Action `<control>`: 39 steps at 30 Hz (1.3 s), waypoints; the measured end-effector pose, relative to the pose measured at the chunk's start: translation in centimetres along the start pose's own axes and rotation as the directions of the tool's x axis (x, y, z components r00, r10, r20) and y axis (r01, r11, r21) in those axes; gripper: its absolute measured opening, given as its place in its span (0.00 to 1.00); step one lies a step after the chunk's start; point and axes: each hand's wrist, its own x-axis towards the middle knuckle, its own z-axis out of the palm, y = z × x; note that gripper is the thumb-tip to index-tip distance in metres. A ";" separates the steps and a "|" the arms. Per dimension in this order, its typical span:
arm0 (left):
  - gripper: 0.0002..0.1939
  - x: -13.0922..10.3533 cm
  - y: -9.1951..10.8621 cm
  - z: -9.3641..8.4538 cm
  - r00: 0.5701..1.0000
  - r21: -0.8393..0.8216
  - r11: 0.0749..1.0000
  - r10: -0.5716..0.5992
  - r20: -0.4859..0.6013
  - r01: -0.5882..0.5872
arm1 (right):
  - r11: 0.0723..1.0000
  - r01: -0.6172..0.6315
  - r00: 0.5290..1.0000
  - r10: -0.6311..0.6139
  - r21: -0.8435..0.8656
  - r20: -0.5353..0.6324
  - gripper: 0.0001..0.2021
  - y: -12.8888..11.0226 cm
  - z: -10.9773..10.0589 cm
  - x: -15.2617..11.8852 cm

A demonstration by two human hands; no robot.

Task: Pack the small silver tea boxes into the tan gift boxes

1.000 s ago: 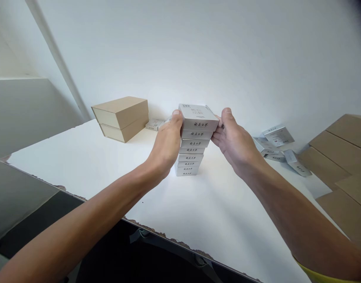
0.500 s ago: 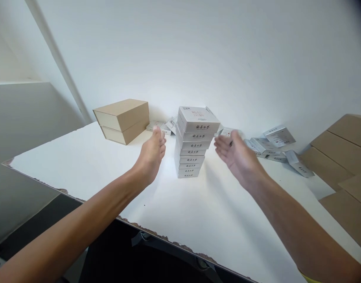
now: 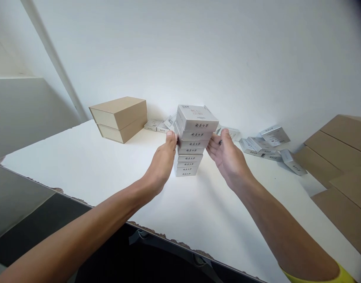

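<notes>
A tall stack of several silvery-white boxes [image 3: 192,135] with dark lettering stands upright on the white table [image 3: 109,169]; its upper boxes jut out to the right of the lower ones. My left hand [image 3: 163,161] is at the stack's left side, its fingertips against the middle boxes, fingers stretched out. On the other side, my right hand [image 3: 227,157] has its palm facing the stack, with the fingers extended at the right edge of the middle boxes and partly behind them. Neither hand is closed round a box.
Two stacked tan boxes [image 3: 121,118] sit at the back left. Loose silvery boxes [image 3: 260,145] lie along the wall, right of the stack, and a few more behind it. Brown cartons [image 3: 339,157] are at the right. The table's front edge is chipped.
Both hands have moved inward to the sides of the stack. My left fingertips have come up against it. The view has shifted slightly; the stack stands as before.
</notes>
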 end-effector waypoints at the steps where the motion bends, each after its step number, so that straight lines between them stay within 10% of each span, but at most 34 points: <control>1: 0.33 0.0 0.0 0.0 1.000 -0.014 1.000 -0.001 -0.002 0.001 | 1.000 -0.014 1.000 0.014 0.005 0.004 0.32 0.1 0.1 0.0; 23: 0.34 0.2 0.4 -0.5 1.000 0.013 1.000 -0.011 -0.008 0.011 | 0.987 0.067 0.998 -0.068 -0.146 -0.001 0.33 0.9 0.6 -0.5; 28: 0.41 1.1 -1.6 -1.5 0.970 -0.049 0.982 -0.190 -0.150 0.184 | 0.986 -0.156 0.984 0.150 -0.065 -0.095 0.35 2.3 -0.3 -0.1; 33: 0.38 3.2 -4.6 -2.1 0.904 -0.129 0.896 -0.428 -0.001 0.424 | 0.907 -0.422 0.904 0.421 0.012 -0.074 0.34 4.9 -0.1 0.5; 39: 0.36 3.9 -4.3 -2.9 0.884 -0.152 0.871 -0.461 0.075 0.467 | 0.893 -0.447 0.892 0.450 0.060 -0.050 0.32 6.1 1.2 0.2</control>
